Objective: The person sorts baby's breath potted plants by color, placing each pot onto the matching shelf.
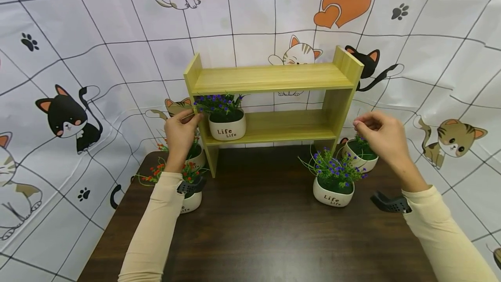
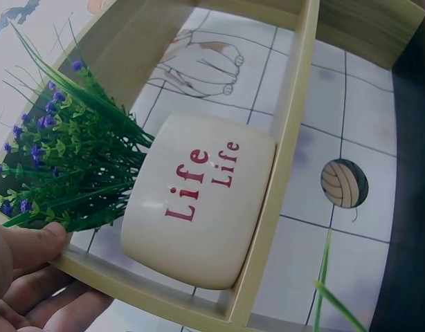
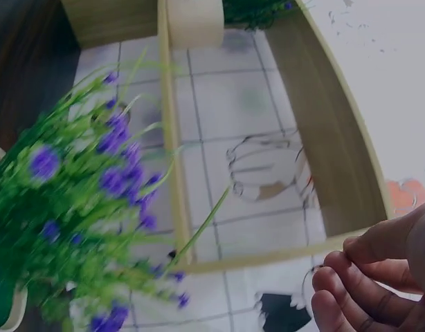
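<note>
A two-tier wooden shelf (image 1: 270,132) stands at the back of the table. On its lower board, at the left end, sits a white "Life" pot (image 1: 228,129) with purple flowers (image 2: 43,138). My left hand (image 1: 181,132) is at the shelf's left side panel; its thumb (image 2: 43,242) touches the foliage by the panel's edge, with the fingers outside the panel. My right hand (image 1: 381,136) hovers beside the shelf's right side, its fingers loosely bent and holding nothing. Below it stands another white pot of purple flowers (image 1: 332,193).
A further white pot (image 1: 362,160) stands behind the right one, partly covered by my right hand. To the left are two white pots, the front one (image 1: 192,203) with red-orange flowers, both partly hidden by my left arm. A cat-print sheet (image 1: 254,16) hangs behind the dark table (image 1: 258,229).
</note>
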{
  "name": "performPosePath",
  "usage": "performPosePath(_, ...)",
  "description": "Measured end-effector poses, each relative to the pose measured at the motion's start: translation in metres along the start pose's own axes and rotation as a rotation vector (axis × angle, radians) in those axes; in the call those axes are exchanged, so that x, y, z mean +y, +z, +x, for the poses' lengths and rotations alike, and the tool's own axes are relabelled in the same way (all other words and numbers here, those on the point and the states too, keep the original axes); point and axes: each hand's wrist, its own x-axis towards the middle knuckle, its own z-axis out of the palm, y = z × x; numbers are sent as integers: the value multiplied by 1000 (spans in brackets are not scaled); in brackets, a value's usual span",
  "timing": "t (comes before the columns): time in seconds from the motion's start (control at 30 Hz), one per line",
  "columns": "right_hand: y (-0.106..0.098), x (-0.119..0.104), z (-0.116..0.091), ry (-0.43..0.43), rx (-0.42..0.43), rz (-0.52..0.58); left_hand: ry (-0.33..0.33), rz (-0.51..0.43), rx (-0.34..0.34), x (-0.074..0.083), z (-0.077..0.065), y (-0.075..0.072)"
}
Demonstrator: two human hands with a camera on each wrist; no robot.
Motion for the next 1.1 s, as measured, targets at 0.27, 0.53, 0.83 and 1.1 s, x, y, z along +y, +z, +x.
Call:
performPosePath(0.27, -5, 34, -18, 44, -35, -26, 6, 11, 12, -1, 0, -1)
performPosePath(0.53, 2, 78, -46, 67, -82, -52, -6, 7, 14, -1, 1, 0)
performPosePath(0.83, 18, 121, -83, 208, -211, 75, -3, 2, 15, -1, -1, 0)
performPosePath(1.1, 34, 142, -107, 243, -336, 137, -14, -1, 12, -1, 1, 2)
